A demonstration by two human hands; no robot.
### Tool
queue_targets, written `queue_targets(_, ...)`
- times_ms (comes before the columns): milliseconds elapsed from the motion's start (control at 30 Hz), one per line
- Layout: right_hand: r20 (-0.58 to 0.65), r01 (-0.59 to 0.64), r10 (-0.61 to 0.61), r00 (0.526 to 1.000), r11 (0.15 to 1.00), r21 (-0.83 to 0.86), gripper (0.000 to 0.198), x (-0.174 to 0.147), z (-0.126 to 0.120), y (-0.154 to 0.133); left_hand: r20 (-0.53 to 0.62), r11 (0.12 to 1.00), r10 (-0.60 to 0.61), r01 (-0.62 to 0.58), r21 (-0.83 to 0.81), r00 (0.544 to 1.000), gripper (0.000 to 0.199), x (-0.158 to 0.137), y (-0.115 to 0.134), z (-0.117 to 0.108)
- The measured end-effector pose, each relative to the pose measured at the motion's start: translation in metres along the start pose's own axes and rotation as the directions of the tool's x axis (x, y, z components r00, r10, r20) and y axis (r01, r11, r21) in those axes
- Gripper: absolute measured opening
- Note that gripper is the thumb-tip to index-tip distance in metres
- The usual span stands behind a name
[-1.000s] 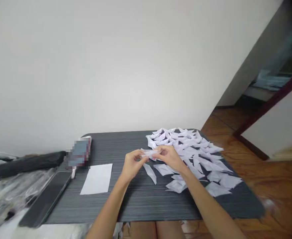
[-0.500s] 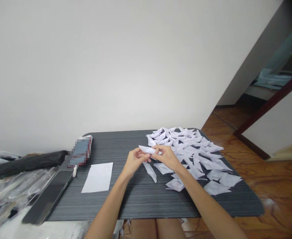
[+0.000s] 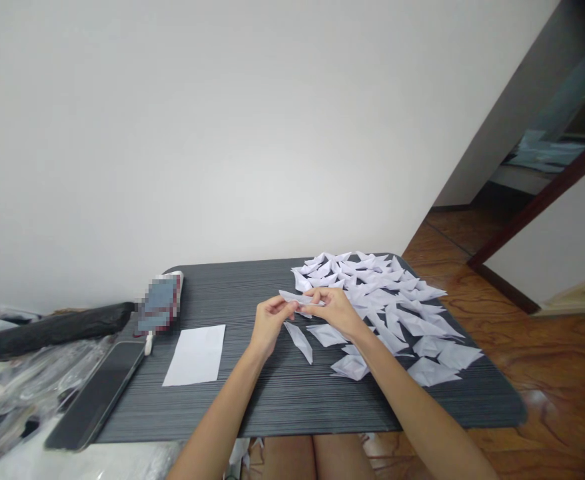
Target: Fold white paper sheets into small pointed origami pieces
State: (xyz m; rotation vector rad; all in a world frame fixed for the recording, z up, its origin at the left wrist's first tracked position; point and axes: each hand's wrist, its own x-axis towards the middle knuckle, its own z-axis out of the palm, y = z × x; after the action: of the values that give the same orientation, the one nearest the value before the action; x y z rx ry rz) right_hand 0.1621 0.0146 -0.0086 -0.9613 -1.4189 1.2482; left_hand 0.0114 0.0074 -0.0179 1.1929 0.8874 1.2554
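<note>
A folded white paper boat (image 3: 292, 296) is held just above the table, pinched between the fingertips of both hands. My left hand (image 3: 271, 323) grips its left and lower side, fingers closed. On its right side my right hand (image 3: 333, 309) is closed too, thumb and fingertips meeting near the left thumb. Part of the boat is hidden behind my fingers. Below the hands lies a narrow folded paper piece (image 3: 300, 343). Many folded paper boats (image 3: 372, 293) are spread over the right part of the table, some overlapping, close to my right hand.
Flat white paper (image 3: 196, 355) lies on the dark table (image 3: 252, 417) to the left. A dark phone (image 3: 97, 395) rests at the left edge, beside a blurred-out device (image 3: 158, 305). Plastic-wrapped items (image 3: 32, 387) lie beyond that edge. A white wall (image 3: 222, 133) rises behind.
Both hands keep hold of the paper boat, and the fingers have shifted slightly on it, the two thumbs now closer together. The view has tilted a little; the things on the table lie as before.
</note>
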Motion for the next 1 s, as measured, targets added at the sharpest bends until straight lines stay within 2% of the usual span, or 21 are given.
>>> queue_targets(233, -0.058, -0.050, 0.052, 0.997, 0.998, 0.049, 0.031, 0.000, 0.001, 0.004, -0.115, 0.998, -0.018, 0.011, -0.067, 0.993, 0.014, 0.002, -0.008, 0.003)
queue_targets(367, -0.028, -0.072, 0.076, 0.997, 0.991, 0.111, 0.032, 0.001, 0.001, 0.006, -0.160, 0.994, -0.029, 0.012, -0.107, 0.987, 0.014, 0.001, -0.008, 0.006)
queue_targets(533, -0.041, -0.131, 0.141, 0.989, 0.972, 0.194, 0.035, 0.001, 0.002, 0.005, -0.193, 0.998, -0.017, 0.005, -0.059, 0.981, 0.017, 0.000, -0.006, 0.008)
queue_targets(700, -0.070, -0.134, 0.156, 0.985, 0.960, 0.246, 0.034, 0.003, 0.003, 0.004, -0.224, 1.000, 0.019, -0.024, -0.018, 0.974, 0.016, 0.000, -0.006, 0.009)
queue_targets(867, -0.114, -0.111, 0.134, 0.984, 0.976, 0.189, 0.028, 0.004, 0.004, 0.007, -0.220, 1.000, -0.006, 0.002, -0.021, 0.975, 0.024, -0.001, -0.005, 0.009)
queue_targets(1000, -0.061, -0.067, 0.078, 0.995, 0.985, 0.160, 0.025, 0.002, 0.008, 0.006, -0.123, 0.989, 0.019, -0.001, 0.148, 0.992, 0.020, -0.001, 0.002, 0.004)
